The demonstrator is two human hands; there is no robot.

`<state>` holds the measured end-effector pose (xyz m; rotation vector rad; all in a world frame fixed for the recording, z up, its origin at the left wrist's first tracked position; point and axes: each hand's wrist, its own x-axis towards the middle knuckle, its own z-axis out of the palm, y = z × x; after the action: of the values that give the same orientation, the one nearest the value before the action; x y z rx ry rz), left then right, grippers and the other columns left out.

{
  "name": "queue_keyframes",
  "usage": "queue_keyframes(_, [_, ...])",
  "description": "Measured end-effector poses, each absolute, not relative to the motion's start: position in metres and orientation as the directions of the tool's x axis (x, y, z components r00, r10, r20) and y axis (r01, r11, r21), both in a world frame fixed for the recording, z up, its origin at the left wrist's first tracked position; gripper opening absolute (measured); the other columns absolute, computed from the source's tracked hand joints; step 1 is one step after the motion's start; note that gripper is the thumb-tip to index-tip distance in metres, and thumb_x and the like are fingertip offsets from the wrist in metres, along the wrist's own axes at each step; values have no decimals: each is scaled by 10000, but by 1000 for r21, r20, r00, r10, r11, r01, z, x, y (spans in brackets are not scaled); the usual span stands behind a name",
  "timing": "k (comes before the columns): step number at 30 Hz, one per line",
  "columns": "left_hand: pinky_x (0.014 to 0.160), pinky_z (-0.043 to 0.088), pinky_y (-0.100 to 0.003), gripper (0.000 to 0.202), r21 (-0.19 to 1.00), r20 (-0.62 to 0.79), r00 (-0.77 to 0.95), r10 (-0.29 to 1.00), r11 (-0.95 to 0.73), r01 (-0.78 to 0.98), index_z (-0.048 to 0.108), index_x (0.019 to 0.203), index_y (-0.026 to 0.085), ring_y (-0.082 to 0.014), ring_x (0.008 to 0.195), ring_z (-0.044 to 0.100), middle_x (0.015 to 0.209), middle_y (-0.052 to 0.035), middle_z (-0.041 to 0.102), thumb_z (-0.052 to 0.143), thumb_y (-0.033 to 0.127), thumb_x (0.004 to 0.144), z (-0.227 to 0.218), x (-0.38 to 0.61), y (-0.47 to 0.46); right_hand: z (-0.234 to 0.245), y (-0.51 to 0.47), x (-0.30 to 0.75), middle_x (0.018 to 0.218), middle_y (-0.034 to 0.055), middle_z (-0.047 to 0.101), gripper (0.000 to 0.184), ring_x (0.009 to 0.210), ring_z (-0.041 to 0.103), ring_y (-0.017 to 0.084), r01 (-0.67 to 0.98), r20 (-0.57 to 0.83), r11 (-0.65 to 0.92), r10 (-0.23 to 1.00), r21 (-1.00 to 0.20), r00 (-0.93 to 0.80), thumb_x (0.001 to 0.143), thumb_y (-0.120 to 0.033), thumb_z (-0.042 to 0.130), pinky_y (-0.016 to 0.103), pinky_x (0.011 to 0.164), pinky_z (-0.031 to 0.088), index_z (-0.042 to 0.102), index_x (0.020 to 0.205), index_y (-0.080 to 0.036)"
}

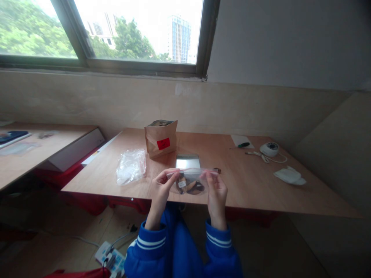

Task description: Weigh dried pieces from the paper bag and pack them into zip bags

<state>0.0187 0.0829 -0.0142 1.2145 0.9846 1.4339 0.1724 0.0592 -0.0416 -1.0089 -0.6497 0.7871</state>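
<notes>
A clear zip-lock bag (189,188) hangs between my two hands over the table's near edge. Inside it lie brown, dried-looking pieces and a small white label or packet. My left hand (162,187) pinches the top left corner of the bag; my right hand (216,191) pinches the top right corner. The zip strip is stretched between them. Just beyond the bag is a flat, shiny silver-topped scale or plate (188,161), partly hidden by it. One small brown piece (217,170) lies on the table beside my right fingers.
An open kraft paper pouch (155,143) with a red label stands behind a pile of clear plastic bags (131,166) on the wooden table (246,189). To the right are a screwdriver (243,145), a white dome camera (269,149) with cable, and white crumpled material (290,176). A power strip (111,256) lies on the floor.
</notes>
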Motion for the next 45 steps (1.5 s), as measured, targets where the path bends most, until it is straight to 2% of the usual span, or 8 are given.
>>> queue_keyframes(14, [814,521,-295,229,969,178,19,984,-172,-179,724,916,154,-198,886,685,913,-64,747,680,339,787,-17,20,87,-42,63,171,762,21,681,257,731,644,158,-234,145,345,788,-909,598,767,-399,713,328,759,541,687,864,-162])
queue_keyframes(21, [814,513,-287,219,961,188,-39,981,-193,-201,721,914,161,-190,883,680,911,-60,743,676,338,794,-23,19,86,-45,63,170,765,19,682,247,730,645,149,-265,127,327,813,-907,568,776,-391,709,301,730,538,695,881,-167])
queue_keyframes(26, [773,509,-276,215,958,236,-122,964,-252,-135,715,913,172,-184,862,666,924,-57,726,675,348,794,-30,19,87,-40,61,167,749,16,681,245,733,647,147,-264,125,314,826,-912,549,779,-392,708,301,751,533,695,876,-167])
queue_keyframes(31, [689,505,-250,211,948,277,-207,938,-302,-97,693,840,173,-156,757,644,824,-33,694,646,376,806,-28,24,88,-36,59,163,765,18,682,247,719,648,145,-302,114,304,849,-904,516,766,-396,718,291,725,540,687,860,-170])
queue_keyframes(36, [781,515,-274,228,931,292,-96,951,-306,-199,696,941,179,-185,907,645,953,-52,693,638,358,813,-27,22,87,-41,60,166,840,21,699,248,745,649,137,-312,147,325,865,-893,479,745,-372,743,258,703,535,682,897,-186])
queue_keyframes(41, [716,512,-248,217,952,245,-31,969,-247,-183,696,943,176,-157,812,643,918,-38,692,669,336,799,-28,20,85,-42,59,168,890,43,718,326,728,652,145,-278,142,288,883,-916,448,760,-388,725,284,703,546,691,1014,-188])
queue_keyframes(45, [699,507,-246,208,952,267,-48,962,-272,-143,697,892,166,-154,780,637,870,-37,689,677,348,792,-25,20,84,-40,59,167,864,74,738,284,768,673,184,-245,121,254,882,-935,455,755,-423,718,322,724,556,720,875,-166])
